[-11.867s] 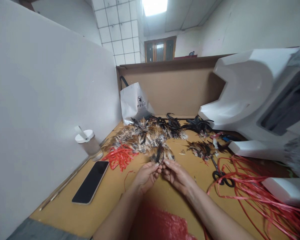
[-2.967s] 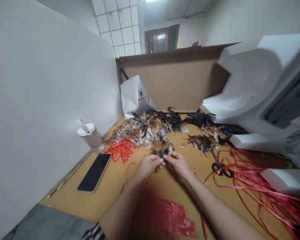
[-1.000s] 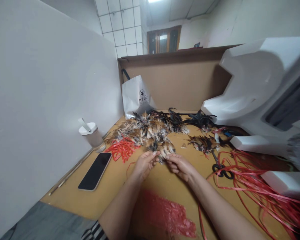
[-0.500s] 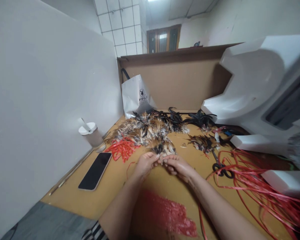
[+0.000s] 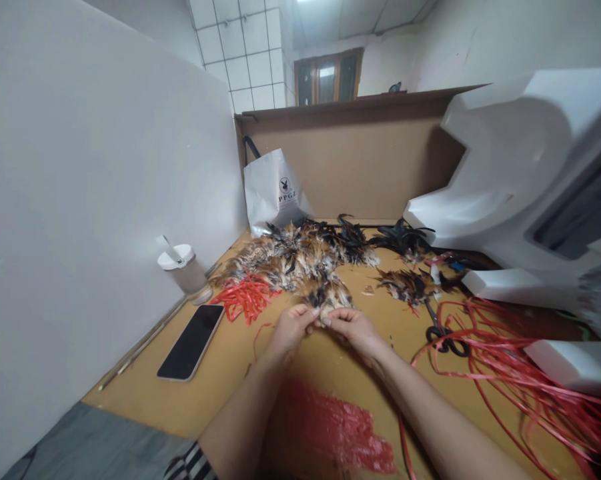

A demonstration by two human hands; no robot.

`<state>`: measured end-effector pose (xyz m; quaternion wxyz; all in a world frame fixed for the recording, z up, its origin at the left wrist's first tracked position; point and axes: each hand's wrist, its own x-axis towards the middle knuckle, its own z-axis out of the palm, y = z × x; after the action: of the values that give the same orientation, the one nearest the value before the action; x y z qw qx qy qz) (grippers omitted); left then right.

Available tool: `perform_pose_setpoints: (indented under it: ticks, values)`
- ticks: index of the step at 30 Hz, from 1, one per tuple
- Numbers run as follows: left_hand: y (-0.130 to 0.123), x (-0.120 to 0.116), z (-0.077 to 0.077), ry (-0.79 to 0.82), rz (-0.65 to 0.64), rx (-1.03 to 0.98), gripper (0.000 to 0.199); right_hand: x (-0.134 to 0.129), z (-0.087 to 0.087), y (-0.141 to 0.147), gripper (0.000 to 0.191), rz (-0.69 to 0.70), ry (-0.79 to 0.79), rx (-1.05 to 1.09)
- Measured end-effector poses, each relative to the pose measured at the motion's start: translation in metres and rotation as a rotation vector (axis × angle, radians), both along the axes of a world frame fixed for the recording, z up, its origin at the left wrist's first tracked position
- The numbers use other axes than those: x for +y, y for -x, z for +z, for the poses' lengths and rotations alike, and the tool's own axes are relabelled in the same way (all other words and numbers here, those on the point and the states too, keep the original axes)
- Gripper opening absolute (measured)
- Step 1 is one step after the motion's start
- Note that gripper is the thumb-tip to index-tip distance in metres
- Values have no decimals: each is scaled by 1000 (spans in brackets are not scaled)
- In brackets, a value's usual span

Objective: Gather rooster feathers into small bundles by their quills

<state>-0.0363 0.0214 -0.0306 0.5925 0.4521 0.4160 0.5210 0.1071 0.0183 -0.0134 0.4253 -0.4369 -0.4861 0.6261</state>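
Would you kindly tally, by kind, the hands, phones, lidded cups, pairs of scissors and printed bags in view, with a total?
Hands: 2 (left hand, right hand)
Phone: 1
Lidded cup: 1
Pair of scissors: 1
Printed bag: 1
Total: 6
The feathers overlap too much to count.
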Motion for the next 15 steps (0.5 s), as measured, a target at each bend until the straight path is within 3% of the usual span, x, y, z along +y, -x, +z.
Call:
perform_pose_setpoints:
  ticks: [7,15]
  values:
    - [-6,-7,10,213,-77,-209,23,6,-3,-4,27,-121,-136,118]
    - [-7,-6,2,240,-157,-309,17,3,-3,1,21,-115,-126,144]
